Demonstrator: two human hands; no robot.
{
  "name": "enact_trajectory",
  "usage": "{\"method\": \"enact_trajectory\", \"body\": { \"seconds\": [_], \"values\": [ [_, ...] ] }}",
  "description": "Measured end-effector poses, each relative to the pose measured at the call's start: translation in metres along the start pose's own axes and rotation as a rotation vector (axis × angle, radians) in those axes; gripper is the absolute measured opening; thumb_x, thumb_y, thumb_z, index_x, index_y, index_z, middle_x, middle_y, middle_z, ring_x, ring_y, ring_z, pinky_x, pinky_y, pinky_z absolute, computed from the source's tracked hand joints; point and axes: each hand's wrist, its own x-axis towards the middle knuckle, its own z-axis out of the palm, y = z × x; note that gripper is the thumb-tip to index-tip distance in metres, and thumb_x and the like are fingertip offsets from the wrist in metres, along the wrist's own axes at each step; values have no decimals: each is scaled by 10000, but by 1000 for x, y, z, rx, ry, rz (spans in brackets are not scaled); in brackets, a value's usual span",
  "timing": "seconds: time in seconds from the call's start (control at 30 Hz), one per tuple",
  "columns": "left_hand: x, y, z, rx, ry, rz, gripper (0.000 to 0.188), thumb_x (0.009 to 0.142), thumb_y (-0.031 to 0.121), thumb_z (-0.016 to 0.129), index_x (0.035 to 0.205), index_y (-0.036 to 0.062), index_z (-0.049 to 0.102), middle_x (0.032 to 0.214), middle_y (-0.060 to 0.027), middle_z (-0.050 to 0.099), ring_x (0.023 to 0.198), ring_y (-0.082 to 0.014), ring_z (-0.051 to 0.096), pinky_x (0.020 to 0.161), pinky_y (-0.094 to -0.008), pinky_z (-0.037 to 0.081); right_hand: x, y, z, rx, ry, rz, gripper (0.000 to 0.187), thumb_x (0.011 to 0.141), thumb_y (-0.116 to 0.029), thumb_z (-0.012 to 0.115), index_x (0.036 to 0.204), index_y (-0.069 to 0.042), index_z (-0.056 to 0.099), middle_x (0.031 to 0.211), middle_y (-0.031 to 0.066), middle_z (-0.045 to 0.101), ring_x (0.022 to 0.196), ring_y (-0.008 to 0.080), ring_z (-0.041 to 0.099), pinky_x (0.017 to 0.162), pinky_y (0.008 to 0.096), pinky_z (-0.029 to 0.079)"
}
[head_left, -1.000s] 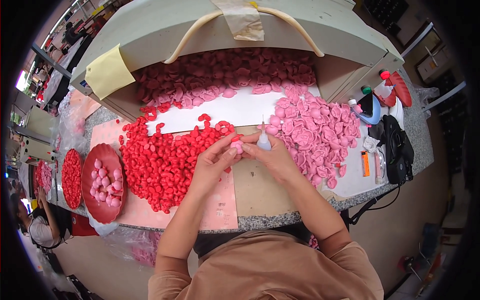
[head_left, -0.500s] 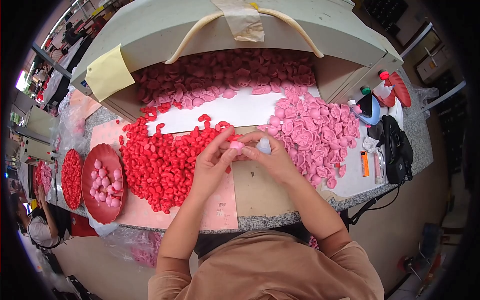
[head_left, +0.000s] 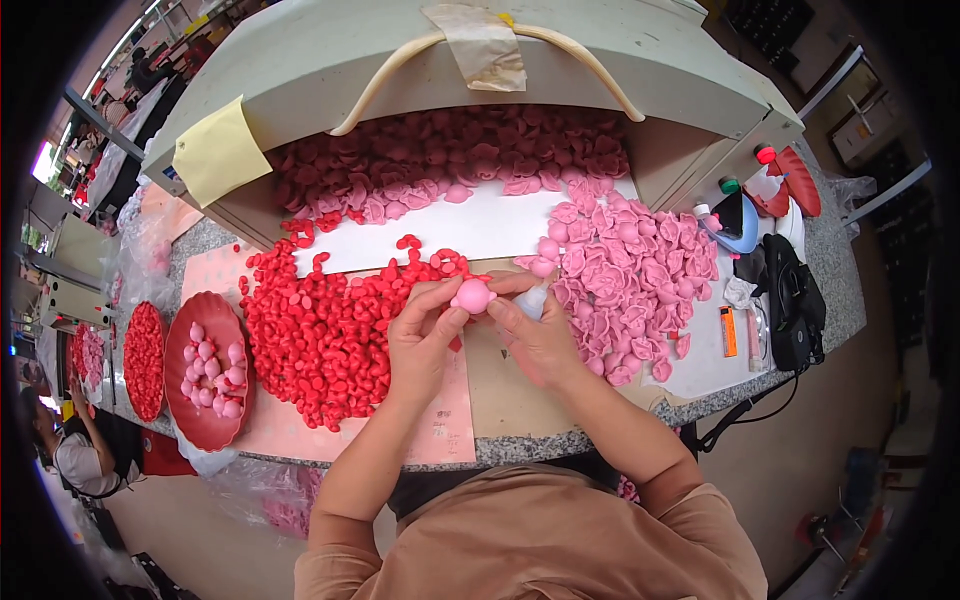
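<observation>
My left hand and my right hand meet above the middle of the worktable. A round pink ball-like piece is pinched between them, its smooth side up. A small translucent squeeze bottle with a narrow tip is also in my right hand, tucked beside the pink piece. Just left of my left hand spreads a heap of small curved red pieces. To the right of my right hand lies a pile of pink petal-like and rounded pieces.
A red scalloped tray with several pink pieces is at the left, beside a dish of red pieces. A grey hooded box stands behind, with more pink pieces inside. An orange lighter and black bag lie right.
The pink piece has turned and now shows more of its round side between my fingers. The bottle has tipped over to the right in my right hand.
</observation>
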Motion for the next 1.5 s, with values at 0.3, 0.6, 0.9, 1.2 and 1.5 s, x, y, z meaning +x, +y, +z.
{"method": "enact_trajectory", "body": {
  "seconds": [0.3,0.6,0.9,1.2,1.5],
  "values": [
    [-3,-16,5,-204,48,40,281,900,121,589,1176,71,587,1099,-24,514,928,-152,563,689,-280,498,-6,8,17,276,20,-15,152,902,-96,591,1048,-56,591,1053,54,598,959,147,562,840,316,461],
    [-4,-10,6,-115,122,-54,276,922,154,562,1179,56,576,1043,-4,544,849,-132,553,702,-250,461,-4,18,16,298,45,-3,161,900,-114,599,1058,-84,597,1019,41,607,897,117,541,803,297,449],
    [-6,-11,6,-478,99,-156,227,919,155,571,1109,38,614,1063,-50,586,926,-141,559,784,-270,461,0,3,11,-146,-92,-262,129,883,-68,603,1003,-24,584,1150,143,553,882,170,596,738,260,514],
    [-8,-3,12,-130,92,51,218,928,123,553,1118,28,601,1033,-32,522,835,-111,545,639,-221,427,-6,7,13,259,-34,5,143,894,-100,605,1027,-52,582,983,45,610,795,97,556,727,261,481],
    [-6,-12,17,-127,127,15,201,951,185,516,1088,50,574,1038,-23,514,760,-95,528,619,-210,436,-5,11,13,355,-22,72,79,923,-181,571,964,-115,556,863,3,558,757,103,526,710,285,461]
  ]
}}
